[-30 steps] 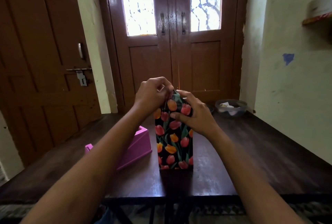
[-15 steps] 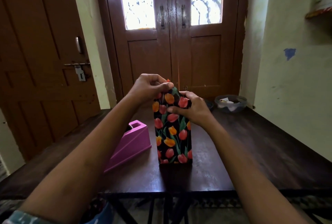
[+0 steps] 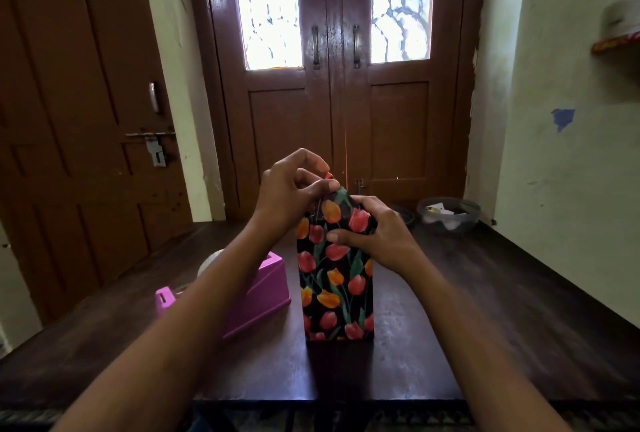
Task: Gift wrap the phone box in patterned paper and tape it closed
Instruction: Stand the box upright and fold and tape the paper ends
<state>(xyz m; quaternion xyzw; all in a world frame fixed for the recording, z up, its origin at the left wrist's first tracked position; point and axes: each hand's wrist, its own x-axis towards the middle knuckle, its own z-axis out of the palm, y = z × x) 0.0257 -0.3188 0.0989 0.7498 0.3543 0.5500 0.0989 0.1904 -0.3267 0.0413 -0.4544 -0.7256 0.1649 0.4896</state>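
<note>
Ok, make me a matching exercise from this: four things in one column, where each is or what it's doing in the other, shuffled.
Column one:
1. wrapped box
2. tape dispenser
3. bowl
4. left hand

Column two:
A. at the far right of the table
B. standing upright, mid-table
C. pinching the box's top end
D. sitting just left of the box

Pairs: 1-B, 2-D, 3-A, 4-C.

Forearms (image 3: 194,310) bare to frame edge; left hand (image 3: 289,194), right hand (image 3: 379,239) bare.
</note>
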